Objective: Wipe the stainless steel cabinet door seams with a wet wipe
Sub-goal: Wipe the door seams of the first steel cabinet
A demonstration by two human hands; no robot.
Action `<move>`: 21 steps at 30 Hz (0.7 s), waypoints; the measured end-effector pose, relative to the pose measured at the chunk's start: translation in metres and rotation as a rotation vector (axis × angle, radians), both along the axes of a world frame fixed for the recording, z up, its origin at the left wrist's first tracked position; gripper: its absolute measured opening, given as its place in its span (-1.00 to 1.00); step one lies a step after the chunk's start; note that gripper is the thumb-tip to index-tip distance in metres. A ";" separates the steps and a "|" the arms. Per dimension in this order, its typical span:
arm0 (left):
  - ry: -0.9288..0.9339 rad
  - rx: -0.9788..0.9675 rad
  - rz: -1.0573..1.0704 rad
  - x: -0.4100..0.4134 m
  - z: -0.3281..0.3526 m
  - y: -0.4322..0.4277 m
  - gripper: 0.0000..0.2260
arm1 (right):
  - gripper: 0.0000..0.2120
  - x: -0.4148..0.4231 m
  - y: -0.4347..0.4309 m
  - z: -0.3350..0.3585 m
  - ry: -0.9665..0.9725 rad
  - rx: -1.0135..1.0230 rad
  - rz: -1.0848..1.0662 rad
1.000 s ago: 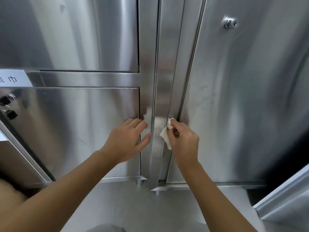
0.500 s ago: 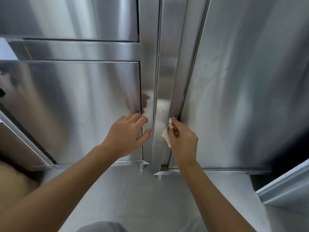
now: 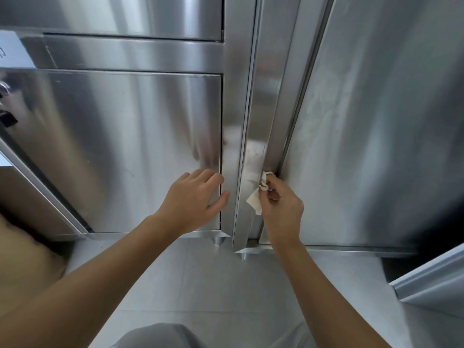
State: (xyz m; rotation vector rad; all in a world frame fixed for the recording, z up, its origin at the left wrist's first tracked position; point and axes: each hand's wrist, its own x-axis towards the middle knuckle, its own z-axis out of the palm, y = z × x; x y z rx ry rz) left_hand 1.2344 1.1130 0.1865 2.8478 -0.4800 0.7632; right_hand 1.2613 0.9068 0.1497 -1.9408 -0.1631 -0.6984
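right hand [image 3: 282, 209]: fingers pinch wipe [image 3: 257, 197] at seam [image 3: 292, 126] | seam axis: near-vertical, runs up and down from wipe | left hand [image 3: 195, 200]: fingers loosely spread, flat on door [image 3: 125, 146], farther from seam

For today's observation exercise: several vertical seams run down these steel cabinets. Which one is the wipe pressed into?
The dark seam along the left edge of the large right-hand door. The right hand pinches the wet wipe there; the other seams go untouched.
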 end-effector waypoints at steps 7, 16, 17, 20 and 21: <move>-0.006 -0.045 -0.026 0.003 -0.016 -0.014 -0.68 | -0.79 0.009 -0.001 -0.030 0.013 0.046 -0.010; 0.071 -0.026 -0.015 -0.001 -0.057 -0.014 -0.69 | -0.83 0.003 0.002 -0.105 0.327 -0.064 -0.057; 0.079 -0.026 -0.012 -0.002 -0.060 -0.013 -0.69 | -0.83 0.001 0.003 -0.110 0.336 -0.084 -0.066; 0.103 -0.025 0.003 -0.005 -0.068 -0.011 -0.67 | -0.82 -0.001 0.006 -0.113 0.294 -0.053 -0.113; 0.110 -0.026 0.008 -0.006 -0.069 -0.011 -0.67 | -0.83 0.000 0.008 -0.116 0.293 -0.031 -0.116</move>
